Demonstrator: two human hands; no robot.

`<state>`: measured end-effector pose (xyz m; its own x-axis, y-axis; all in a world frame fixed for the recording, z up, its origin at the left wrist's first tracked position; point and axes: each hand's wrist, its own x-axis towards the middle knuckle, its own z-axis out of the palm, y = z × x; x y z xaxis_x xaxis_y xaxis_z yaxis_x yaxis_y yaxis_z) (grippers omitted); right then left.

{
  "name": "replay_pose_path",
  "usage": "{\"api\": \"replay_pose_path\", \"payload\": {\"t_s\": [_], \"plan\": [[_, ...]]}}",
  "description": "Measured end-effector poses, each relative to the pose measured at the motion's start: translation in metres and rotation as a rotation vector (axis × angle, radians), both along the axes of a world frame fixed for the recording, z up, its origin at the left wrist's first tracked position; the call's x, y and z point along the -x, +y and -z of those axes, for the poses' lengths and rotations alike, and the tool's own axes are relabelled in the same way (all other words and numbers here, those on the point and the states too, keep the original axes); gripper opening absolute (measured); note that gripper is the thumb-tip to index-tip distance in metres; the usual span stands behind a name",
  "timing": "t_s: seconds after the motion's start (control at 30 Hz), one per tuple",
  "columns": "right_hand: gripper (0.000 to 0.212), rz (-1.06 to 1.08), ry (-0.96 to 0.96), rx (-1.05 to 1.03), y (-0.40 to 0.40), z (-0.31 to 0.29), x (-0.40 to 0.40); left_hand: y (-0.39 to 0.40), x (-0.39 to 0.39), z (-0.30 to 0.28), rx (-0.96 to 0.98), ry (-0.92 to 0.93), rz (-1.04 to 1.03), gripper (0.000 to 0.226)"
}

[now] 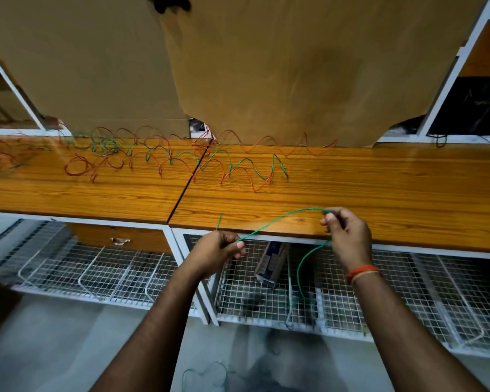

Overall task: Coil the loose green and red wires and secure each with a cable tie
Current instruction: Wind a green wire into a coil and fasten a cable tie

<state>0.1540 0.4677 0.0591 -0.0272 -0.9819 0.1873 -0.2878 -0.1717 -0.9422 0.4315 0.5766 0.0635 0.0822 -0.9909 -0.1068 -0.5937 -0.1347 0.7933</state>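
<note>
Green wire (277, 219) arcs left to right over the tabletop's (379, 199) front edge, strung between both hands. Its short free end sticks up beyond the left hand (221, 250); past the right hand (348, 236) it drops toward the wire shelf (266, 295). Left fingers (239, 246) are curled, pinching the wire; right fingers (330, 219) pinch its crest. More red wires (238, 176) and green ones lie looped farther back on the tabletop.

Glossy wooden benchtops (351, 188) on white frames, wire-mesh shelves (266, 292) beneath, cardboard sheets (238, 66) behind.
</note>
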Motion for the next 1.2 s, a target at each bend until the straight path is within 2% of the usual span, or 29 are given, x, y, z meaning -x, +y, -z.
{"api": "replay_pose_path", "payload": {"t_s": [0.03, 0.1, 0.17, 0.23, 0.3, 0.4, 0.43, 0.5, 0.57, 0.63, 0.67, 0.7, 0.8, 0.9, 0.97, 1.03, 1.1, 1.2], "plan": [[0.02, -0.07, 0.095, -0.052, 0.0, 0.0, 0.002, 0.0, 0.001, 0.0, -0.001, 0.051, 0.004, 0.029], [0.046, -0.218, 0.31, -0.066, 0.009, -0.003, 0.0, -0.001, 0.009, -0.005, -0.021, 0.195, 0.019, 0.03], [0.071, -0.337, 0.444, 0.057, 0.024, -0.006, -0.011, -0.001, 0.02, -0.013, -0.043, 0.318, 0.075, 0.033], [0.076, -0.444, 0.475, 0.165, 0.038, -0.007, -0.027, -0.002, 0.032, -0.023, -0.055, 0.399, 0.164, 0.033], [0.062, -0.517, 0.446, 0.176, 0.045, -0.002, -0.038, -0.003, 0.041, -0.033, -0.063, 0.48, 0.217, 0.033], [0.017, -0.523, 0.269, 0.148, 0.048, 0.005, -0.042, -0.003, 0.046, -0.043, -0.037, 0.582, 0.178, 0.034], [0.017, -0.488, 0.188, 0.124, 0.046, 0.009, -0.041, -0.003, 0.045, -0.043, -0.033, 0.606, 0.141, 0.034], [0.019, -0.372, 0.046, 0.071, 0.041, 0.015, -0.039, -0.001, 0.038, -0.044, -0.046, 0.59, 0.108, 0.033], [0.017, -0.26, -0.022, 0.071, 0.036, 0.018, -0.038, 0.0, 0.031, -0.039, -0.06, 0.414, 0.121, 0.027], [0.016, -0.178, -0.041, 0.086, 0.031, 0.017, -0.038, -0.001, 0.028, -0.029, -0.039, 0.147, 0.074, 0.024], [0.017, -0.139, -0.023, 0.095, 0.028, 0.017, -0.038, -0.003, 0.027, -0.025, 0.004, 0.093, 0.016, 0.025], [0.019, -0.102, 0.011, 0.101, 0.026, 0.016, -0.038, -0.005, 0.026, -0.024, 0.067, 0.125, -0.022, 0.028], [0.029, -0.084, 0.184, 0.054, 0.02, 0.022, -0.035, -0.009, 0.028, -0.024, 0.156, 0.515, -0.02, 0.032], [0.036, -0.297, 0.401, -0.053, 0.025, 0.033, -0.036, -0.017, 0.033, -0.027, 0.148, 0.971, -0.152, 0.032], [0.032, -0.401, 0.481, -0.084, 0.036, 0.038, -0.041, -0.026, 0.028, -0.027, 0.156, 1.368, -0.288, 0.03], [0.021, -0.417, 0.509, -0.059, 0.047, 0.044, -0.042, -0.034, 0.014, -0.024, 0.199, 1.646, -0.402, 0.03], [0.019, -0.451, 0.585, -0.023, 0.052, 0.043, -0.039, -0.038, 0.001, -0.02, 0.251, 1.718, -0.481, 0.032], [0.02, -0.713, 0.764, 0.063, 0.061, 0.022, -0.04, -0.04, -0.004, -0.011, 0.311, 1.585, -0.521, 0.037]]}}
